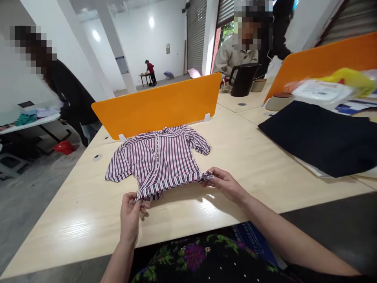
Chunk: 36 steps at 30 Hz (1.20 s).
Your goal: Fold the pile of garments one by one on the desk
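Observation:
A striped shirt (173, 157) in white, dark and reddish lines lies spread on the pale wooden table (235, 145), its collar toward the orange divider and its short sleeves out to both sides. A button placket runs down its front. My left hand (131, 212) pinches the hem at its left corner. At the other end of the hem, my right hand (224, 182) is closed on a bunched bit of the cloth. Between the two hands the hem is stretched and slightly raised off the table.
An orange divider (161, 106) stands along the table's far edge. To the right lie folded dark cloth (324, 133), a white package (322, 92) and a tape roll (278, 102). A black container (244, 80) stands farther back. People are at the left, across the table and in the background.

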Tool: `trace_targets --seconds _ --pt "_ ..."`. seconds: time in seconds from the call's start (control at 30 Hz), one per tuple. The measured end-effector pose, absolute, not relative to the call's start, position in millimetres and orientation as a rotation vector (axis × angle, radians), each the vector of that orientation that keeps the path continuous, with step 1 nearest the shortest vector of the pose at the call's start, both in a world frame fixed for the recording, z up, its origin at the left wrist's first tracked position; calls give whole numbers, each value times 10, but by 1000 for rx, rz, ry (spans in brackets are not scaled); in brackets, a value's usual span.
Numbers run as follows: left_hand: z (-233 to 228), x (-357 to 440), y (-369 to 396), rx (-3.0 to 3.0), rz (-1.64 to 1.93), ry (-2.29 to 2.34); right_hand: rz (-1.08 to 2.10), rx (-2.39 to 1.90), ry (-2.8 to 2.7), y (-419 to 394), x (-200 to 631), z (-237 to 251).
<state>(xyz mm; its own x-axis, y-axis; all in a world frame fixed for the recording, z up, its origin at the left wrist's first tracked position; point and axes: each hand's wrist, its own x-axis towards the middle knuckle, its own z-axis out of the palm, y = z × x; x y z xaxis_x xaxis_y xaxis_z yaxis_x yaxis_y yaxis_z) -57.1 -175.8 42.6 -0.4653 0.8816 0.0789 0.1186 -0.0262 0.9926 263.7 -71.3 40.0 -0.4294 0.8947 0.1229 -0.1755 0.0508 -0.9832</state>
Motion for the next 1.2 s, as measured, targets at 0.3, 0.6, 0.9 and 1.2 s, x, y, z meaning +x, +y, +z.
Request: trace_targets --seconds 0.3,0.6,0.9,1.2 --pt "282 -657 -1966 2112 952 2148 807 -1028 -1988 -898 2706 336" --pt "271 -975 -2091 2483 568 2726 920 -1159 -1734 -924 3146 442" --pt "393 -1297 -2477 2481 621 2789 1099 -1178 -1761 -1001 3320 424" --pt "344 -1819 -2850 2277 392 2368 1070 -1245 -2014 -899 3566 436"
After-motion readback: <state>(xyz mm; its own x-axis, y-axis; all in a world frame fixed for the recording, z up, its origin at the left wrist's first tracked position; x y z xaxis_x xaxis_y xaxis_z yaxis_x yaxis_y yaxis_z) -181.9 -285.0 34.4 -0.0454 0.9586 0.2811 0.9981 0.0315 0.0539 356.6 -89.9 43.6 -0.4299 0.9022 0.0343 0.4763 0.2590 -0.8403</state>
